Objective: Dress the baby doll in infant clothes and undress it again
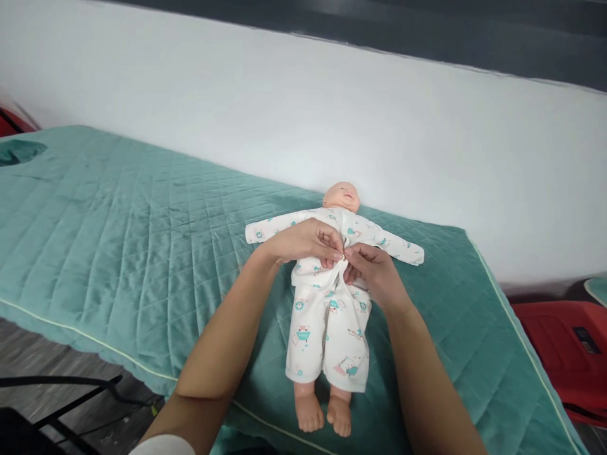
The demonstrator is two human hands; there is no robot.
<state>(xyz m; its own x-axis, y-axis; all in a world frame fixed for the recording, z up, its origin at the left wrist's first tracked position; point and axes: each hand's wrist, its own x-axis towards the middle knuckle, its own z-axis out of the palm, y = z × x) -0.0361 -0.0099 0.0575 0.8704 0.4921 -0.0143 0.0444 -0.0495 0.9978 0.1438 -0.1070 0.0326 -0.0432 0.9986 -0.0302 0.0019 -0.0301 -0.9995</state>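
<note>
A baby doll [342, 197] lies on its back, its bare feet toward me. It wears a white printed shirt [308, 273] and matching white trousers [303, 335]. Over the doll's belly, my left hand [318, 243] pinches the shirt's front edge between thumb and fingers. Facing it, my right hand [372, 268] pinches the other side of the same opening. A small button seems to lie between the fingertips, mostly hidden by them. Both long sleeves are spread out to the sides, with no doll hands showing at the cuffs.
The doll rests on a bed with a quilted green cover [142, 253], set against a white wall [284, 107]. A red plastic chair or case [559, 347] stands beyond the right edge. Black metal bars [61, 398] stand at the lower left, above a wooden floor [28, 351].
</note>
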